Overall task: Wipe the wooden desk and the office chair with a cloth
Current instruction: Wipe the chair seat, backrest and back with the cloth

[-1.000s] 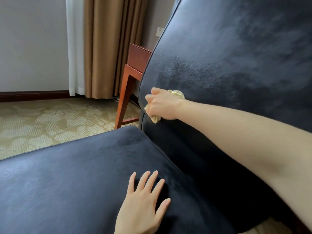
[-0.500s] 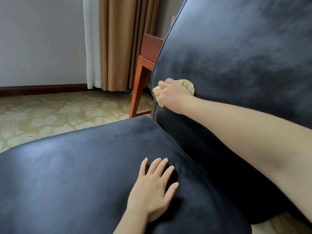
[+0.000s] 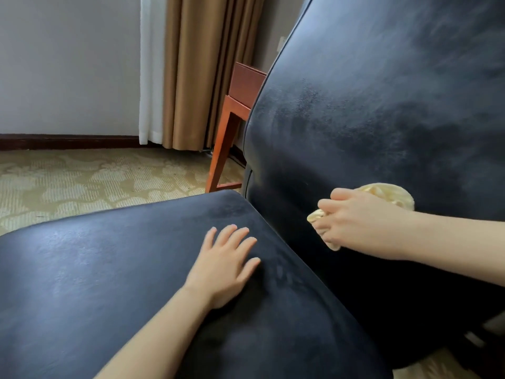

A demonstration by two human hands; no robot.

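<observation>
The right hand [image 3: 363,222] grips a crumpled pale yellow cloth [image 3: 393,194] and presses it against the lower backrest [image 3: 369,105] of the office chair, just above the fold where the back meets the seat [image 3: 95,269]. The left hand [image 3: 226,265] lies flat on the seat near that fold, fingers straight and spread, holding nothing. The dark upholstery shows lighter and darker patches in its nap.

Behind the chair's left edge stands the wooden desk [image 3: 246,83], reddish brown, with one slanting leg [image 3: 221,151] on the patterned beige carpet [image 3: 82,181]. Brown curtains [image 3: 202,69] hang beside it, then a white sheer strip [image 3: 150,69], a plain grey wall [image 3: 68,64] and a dark skirting board [image 3: 68,140] along the floor.

The backrest fills the right side of the view and covers most of the desk; only a corner, an end panel and that leg show. The right hand hides most of the cloth, which peeks out above the knuckles and below the fingers. A pale plate on the wall [image 3: 281,45] beside the chair's edge is too small to make out. The chair's base is out of sight.
</observation>
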